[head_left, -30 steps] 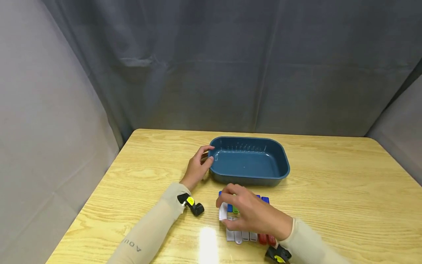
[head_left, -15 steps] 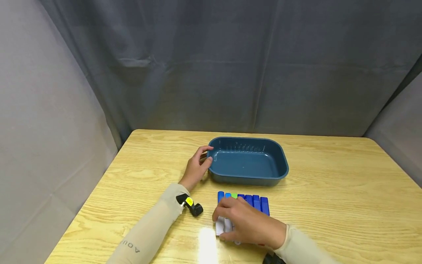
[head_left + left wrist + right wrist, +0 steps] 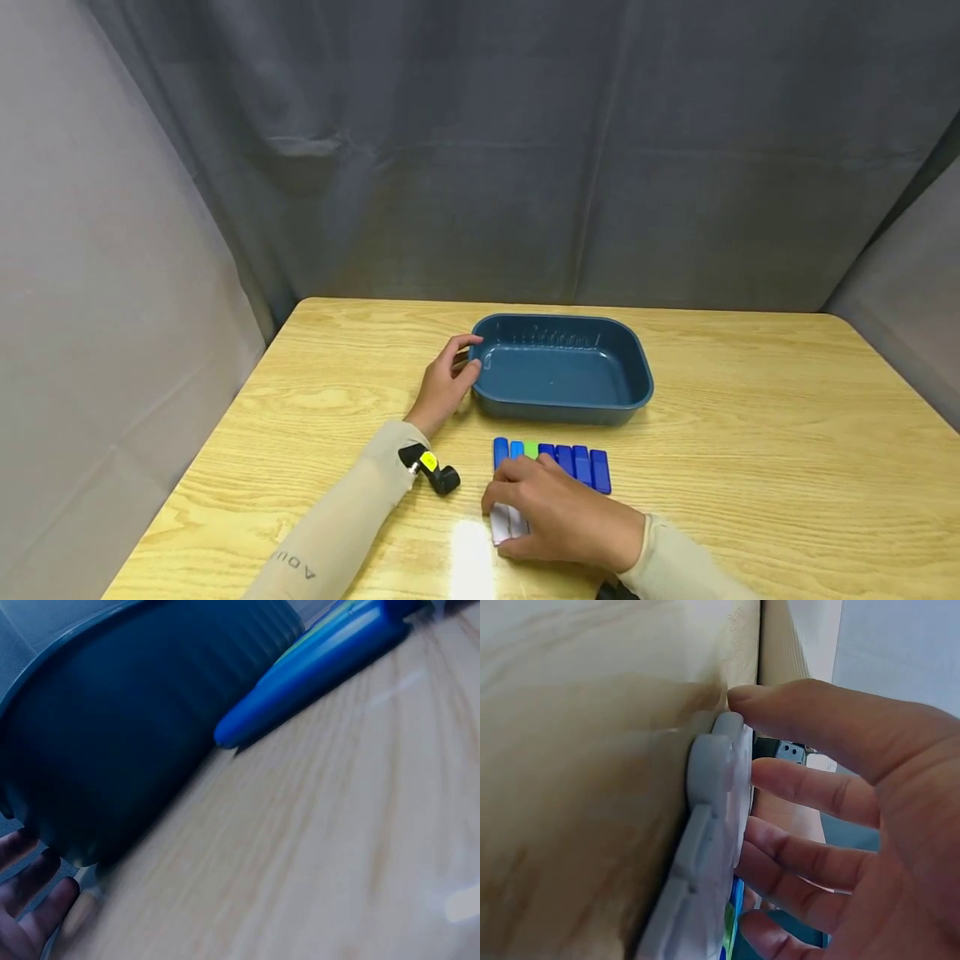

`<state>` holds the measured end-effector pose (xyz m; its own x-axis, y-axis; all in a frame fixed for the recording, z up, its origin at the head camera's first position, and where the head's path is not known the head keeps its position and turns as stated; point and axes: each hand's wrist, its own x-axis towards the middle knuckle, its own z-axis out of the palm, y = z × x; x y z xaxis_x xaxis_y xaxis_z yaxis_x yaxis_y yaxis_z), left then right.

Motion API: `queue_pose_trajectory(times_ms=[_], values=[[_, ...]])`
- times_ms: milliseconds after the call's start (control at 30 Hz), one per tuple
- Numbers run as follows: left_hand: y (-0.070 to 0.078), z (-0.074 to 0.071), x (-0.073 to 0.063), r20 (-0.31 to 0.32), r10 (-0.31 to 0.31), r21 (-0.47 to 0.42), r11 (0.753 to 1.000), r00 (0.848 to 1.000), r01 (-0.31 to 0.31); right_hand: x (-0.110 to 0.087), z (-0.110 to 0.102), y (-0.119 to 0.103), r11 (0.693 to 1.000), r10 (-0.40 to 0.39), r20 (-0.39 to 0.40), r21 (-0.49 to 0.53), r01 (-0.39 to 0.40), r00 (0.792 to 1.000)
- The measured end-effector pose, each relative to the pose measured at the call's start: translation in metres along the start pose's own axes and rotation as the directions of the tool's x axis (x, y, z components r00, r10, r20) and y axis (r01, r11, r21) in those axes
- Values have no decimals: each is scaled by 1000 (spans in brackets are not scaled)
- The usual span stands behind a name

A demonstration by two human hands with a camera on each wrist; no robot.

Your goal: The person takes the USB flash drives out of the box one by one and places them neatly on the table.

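My left hand (image 3: 442, 383) holds the left end of a dark blue rectangular tub (image 3: 562, 412), index finger and thumb over its rim. In the left wrist view, other fingers show beside the tub's outer wall. My right hand (image 3: 562, 515) pinches a flat white stick (image 3: 499, 527) at the left end of the near row, thumb at its near end and fingers bent over it. The right wrist view shows several white sticks (image 3: 705, 776) with rounded ends lying side by side under the fingers. The hand hides the rest of that row from the head camera.
A far row of small blue sticks (image 3: 582, 467), with a light green one (image 3: 531, 450) among them, lies between the tub and my right hand. The wooden table (image 3: 750, 433) backs onto a dark grey curtain (image 3: 465, 167).
The right hand has come down toward the near table edge with a white stick, into line with the near row. The far row now shows more fully. The left hand stays at the tub.
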<state>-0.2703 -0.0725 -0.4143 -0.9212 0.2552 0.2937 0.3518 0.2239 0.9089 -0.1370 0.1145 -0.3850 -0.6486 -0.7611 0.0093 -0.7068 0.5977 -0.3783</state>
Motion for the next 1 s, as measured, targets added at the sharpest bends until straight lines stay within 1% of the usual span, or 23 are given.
queue_pose_trajectory(times_ms=[167, 367, 533, 667, 767, 1000], values=[[-3, -1, -2, -3, -4, 9, 1000, 1000, 4, 0, 2, -1, 1000, -2, -14, -16, 2, 1000], [-4, -2, -1, -19, 1, 21, 1000, 1000, 0, 0, -4, -4, 1000, 7, -29, 7, -7, 1000], [-5, -3, 0, -25, 6, 13, 1000, 1000, -6, -1, -12, -6, 1000, -18, -71, 0, 18, 997], [-6, -4, 1, -31, 5, -8, 1000, 1000, -5, -1, -19, -6, 999, -27, -105, -32, 24, 994], [-8, -6, 0, -36, 1, -10, 1000, 999, -1, -1, -24, -4, 999, -31, -151, -48, 25, 988], [-55, -7, 3, -94, -15, 9, 1000, 995, 16, 1, -34, -1, 999, -38, -270, -40, 28, 962]])
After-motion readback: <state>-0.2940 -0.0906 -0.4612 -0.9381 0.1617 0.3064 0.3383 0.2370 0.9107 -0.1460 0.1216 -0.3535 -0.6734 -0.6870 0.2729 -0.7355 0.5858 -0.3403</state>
